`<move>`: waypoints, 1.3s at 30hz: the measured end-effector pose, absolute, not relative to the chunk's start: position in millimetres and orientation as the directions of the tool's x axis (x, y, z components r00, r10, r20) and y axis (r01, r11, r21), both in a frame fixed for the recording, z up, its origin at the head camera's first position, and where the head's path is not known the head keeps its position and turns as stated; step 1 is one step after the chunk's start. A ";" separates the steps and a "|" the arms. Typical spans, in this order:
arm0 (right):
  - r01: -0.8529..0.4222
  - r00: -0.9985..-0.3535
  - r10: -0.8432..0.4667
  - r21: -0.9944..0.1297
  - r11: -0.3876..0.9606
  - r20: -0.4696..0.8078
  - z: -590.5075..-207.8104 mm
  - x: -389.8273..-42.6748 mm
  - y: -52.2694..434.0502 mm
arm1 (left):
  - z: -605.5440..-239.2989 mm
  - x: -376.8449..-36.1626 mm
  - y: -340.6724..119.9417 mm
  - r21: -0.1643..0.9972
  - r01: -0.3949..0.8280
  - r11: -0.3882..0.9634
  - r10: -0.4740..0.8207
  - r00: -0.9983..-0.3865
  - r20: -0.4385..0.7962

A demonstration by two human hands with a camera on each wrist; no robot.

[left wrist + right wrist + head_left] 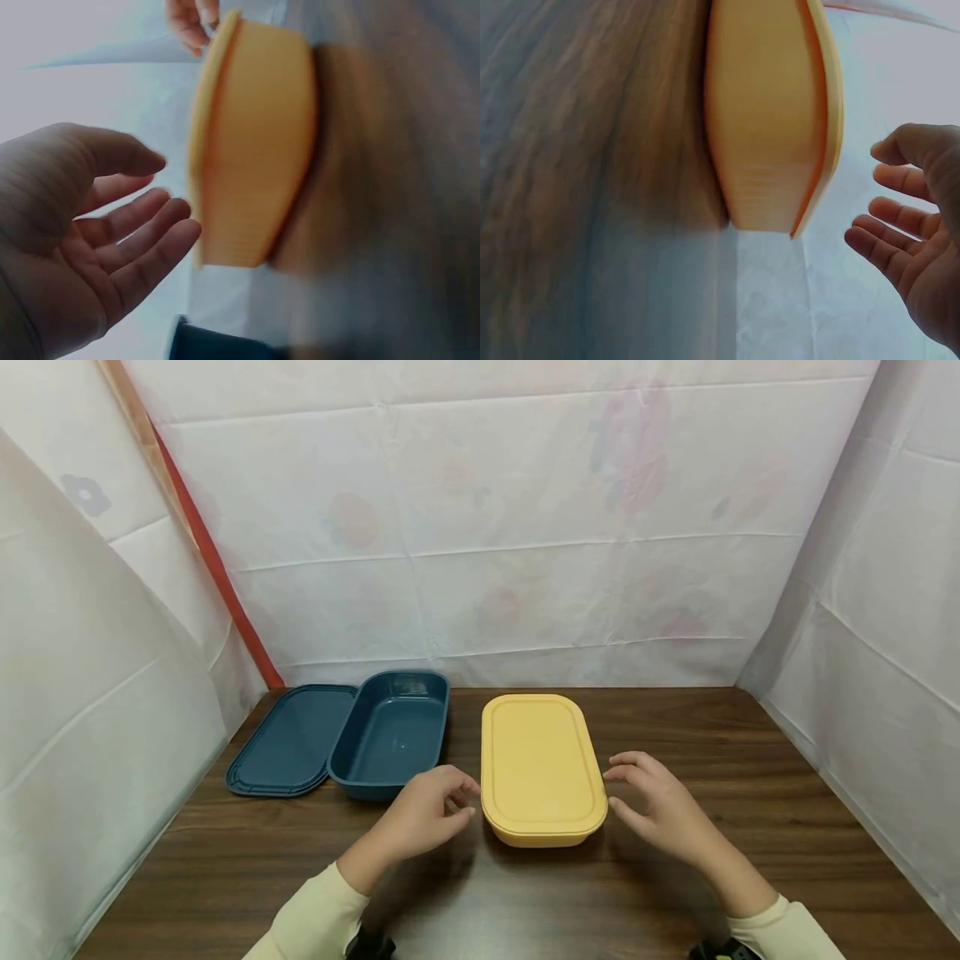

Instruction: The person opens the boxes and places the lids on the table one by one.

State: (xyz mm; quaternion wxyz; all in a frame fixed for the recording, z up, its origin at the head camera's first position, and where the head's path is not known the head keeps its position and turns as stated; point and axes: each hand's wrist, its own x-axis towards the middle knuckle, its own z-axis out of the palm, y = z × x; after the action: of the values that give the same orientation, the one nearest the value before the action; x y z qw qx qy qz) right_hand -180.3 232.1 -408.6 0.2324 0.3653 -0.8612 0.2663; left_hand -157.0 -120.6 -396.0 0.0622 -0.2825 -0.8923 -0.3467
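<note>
Two containers sit on the brown wooden desk. One yellow rectangular plastic box, lidded, contents hidden, lies mid-desk. One dark blue plastic tub, empty, stands near the far-left corner, its single blue lid beside it. Left hand and right hand flank the yellow box, fingers relaxed, grasping nothing. Wrist views are blurred.

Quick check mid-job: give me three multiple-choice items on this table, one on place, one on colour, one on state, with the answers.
1. Where is the blue lid?
A. left of the blue container
B. on the yellow container
C. in the right hand

2. What colour is the closed box?
A. blue
B. yellow
C. red

3. How is the left hand?
A. gripping the lid
B. open beside the box
C. flat on the table

Answers: 1 A, it lies flat beside the open blue container; 2 B, the yellow one wears its lid; 3 B, the fingers are relaxed, apart from the box.
</note>
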 end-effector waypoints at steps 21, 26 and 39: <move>-0.864 -0.489 -0.727 -0.156 0.478 0.482 -389.8 -174.7 205.3 | -364.3 -162.9 -95.1 0.169 0.776 0.608 0.745 -0.631 0.216; -0.871 -0.483 -0.762 -0.149 0.468 0.431 -392.1 -175.2 198.7 | -368.7 -166.3 -85.8 0.101 0.786 0.610 0.770 -0.618 0.158; -0.914 -0.388 -0.833 -0.047 0.403 0.396 -394.1 -178.7 190.3 | -373.5 -167.4 -71.9 -0.014 0.814 0.580 0.810 -0.575 0.119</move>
State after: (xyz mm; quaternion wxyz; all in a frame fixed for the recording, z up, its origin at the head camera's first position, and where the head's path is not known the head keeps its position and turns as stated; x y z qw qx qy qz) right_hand -178.7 190.3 -394.1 0.1567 0.5307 -0.8228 0.1297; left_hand -167.4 -71.9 -373.5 0.0564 -0.4576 -0.8871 -0.0213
